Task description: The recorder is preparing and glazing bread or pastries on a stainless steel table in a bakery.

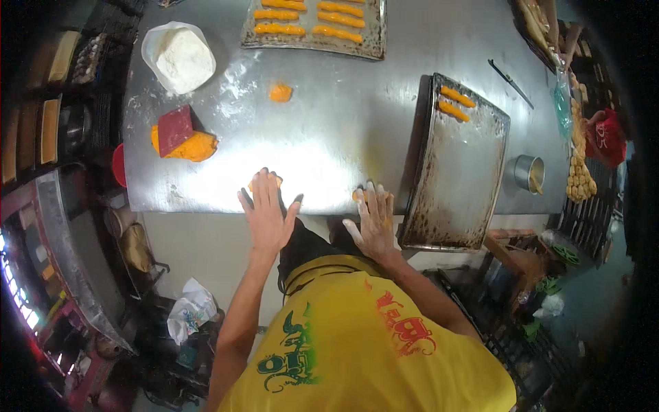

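My left hand (268, 213) lies palm down at the table's near edge, its fingers spread over a small piece of orange dough (273, 181) that mostly hides beneath them. To its right, my flour-dusted right hand (374, 223) also rests flat, fingers stretched out, with a bit of orange dough (357, 196) showing beside the fingertips. Beyond them sits a separate orange dough lump (280, 93). A larger orange dough mass (199, 147) lies at the left, with a dark red flat scraper (176, 130) on top.
A white tub of flour (184, 60) stands far left on the metal table (329, 117). One baking tray (312, 49) at the back holds several orange dough sticks; another tray (456, 185), right, overhangs the near edge and holds two. A metal cup (528, 172) and thin dark tool (511, 84) lie further right.
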Available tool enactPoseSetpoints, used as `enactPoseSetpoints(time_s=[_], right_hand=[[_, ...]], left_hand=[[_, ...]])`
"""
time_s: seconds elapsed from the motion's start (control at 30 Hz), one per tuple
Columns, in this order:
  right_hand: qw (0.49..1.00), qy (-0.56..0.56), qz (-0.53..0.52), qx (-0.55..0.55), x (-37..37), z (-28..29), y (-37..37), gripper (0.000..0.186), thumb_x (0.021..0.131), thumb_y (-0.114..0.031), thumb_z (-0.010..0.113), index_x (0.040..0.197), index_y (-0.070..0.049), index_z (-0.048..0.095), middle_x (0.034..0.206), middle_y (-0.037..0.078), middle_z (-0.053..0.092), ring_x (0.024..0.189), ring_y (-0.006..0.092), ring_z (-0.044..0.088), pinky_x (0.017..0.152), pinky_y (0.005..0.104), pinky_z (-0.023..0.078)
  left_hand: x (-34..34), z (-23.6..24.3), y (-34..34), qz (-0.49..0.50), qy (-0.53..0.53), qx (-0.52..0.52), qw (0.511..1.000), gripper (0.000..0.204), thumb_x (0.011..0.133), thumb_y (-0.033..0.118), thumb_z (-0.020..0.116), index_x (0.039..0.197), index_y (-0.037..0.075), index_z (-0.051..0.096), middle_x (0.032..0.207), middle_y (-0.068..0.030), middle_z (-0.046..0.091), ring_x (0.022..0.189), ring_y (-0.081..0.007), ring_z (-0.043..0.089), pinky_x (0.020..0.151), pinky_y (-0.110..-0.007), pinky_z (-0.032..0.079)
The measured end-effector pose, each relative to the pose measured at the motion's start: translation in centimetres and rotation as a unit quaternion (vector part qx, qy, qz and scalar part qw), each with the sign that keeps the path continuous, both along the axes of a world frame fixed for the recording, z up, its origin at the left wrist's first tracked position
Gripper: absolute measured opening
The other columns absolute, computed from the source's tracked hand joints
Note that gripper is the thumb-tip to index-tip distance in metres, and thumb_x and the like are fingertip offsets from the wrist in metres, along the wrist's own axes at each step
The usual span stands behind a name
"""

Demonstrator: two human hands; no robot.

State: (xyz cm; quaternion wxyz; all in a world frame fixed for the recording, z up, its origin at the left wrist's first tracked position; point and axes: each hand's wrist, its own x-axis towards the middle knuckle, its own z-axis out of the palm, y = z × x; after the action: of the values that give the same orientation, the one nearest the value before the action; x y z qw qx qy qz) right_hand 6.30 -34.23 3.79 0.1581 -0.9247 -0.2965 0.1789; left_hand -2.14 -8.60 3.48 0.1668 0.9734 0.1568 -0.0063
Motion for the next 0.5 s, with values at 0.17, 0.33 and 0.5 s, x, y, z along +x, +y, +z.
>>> enactPoseSetpoints(time_s=[0.17, 0.33, 0.5], right_hand=[[0.982, -0.173, -0.045, -0.061, 8.5, -2.0, 5.9, 0.075, 0.098, -0.056, 0.057, 0.157, -0.012, 0.039, 0.163, 0.025, 0.028, 0.150, 0.0475, 0.025, 0.122, 0.0658, 0.015], [0.968, -0.240, -0.065, -0.026, 12.9, -2.0, 9.6, 0.071, 0.099, -0.053, 0.056, 0.156, -0.015, 0.041, 0.163, 0.025, 0.028, 0.150, 0.0475, 0.026, 0.122, 0.0647, 0.018], [0.996, -0.087, 0.006, -0.013, 0.4, 0.6, 1.8, 0.072, 0.097, -0.050, 0.059, 0.155, -0.011, 0.041, 0.160, 0.028, 0.030, 0.147, 0.0510, 0.027, 0.119, 0.0703, 0.017]], left_hand=[[8.7, 0.2, 3.1, 0.023, -0.004, 0.120, 0.993, 0.077, 0.099, 0.059, 0.049, 0.155, 0.007, 0.040, 0.163, -0.0259, 0.028, 0.149, -0.0479, 0.025, 0.115, -0.074, 0.012], [11.7, -1.6, 6.3, 0.049, -0.106, 0.143, 0.983, 0.076, 0.099, 0.059, 0.049, 0.156, 0.009, 0.040, 0.163, -0.0257, 0.029, 0.150, -0.0477, 0.024, 0.116, -0.074, 0.011], [0.3, -0.5, 0.3, 0.012, 0.000, 0.004, 1.000, 0.078, 0.097, 0.060, 0.053, 0.155, 0.010, 0.041, 0.163, -0.0242, 0.029, 0.151, -0.0471, 0.023, 0.116, -0.073, 0.010]])
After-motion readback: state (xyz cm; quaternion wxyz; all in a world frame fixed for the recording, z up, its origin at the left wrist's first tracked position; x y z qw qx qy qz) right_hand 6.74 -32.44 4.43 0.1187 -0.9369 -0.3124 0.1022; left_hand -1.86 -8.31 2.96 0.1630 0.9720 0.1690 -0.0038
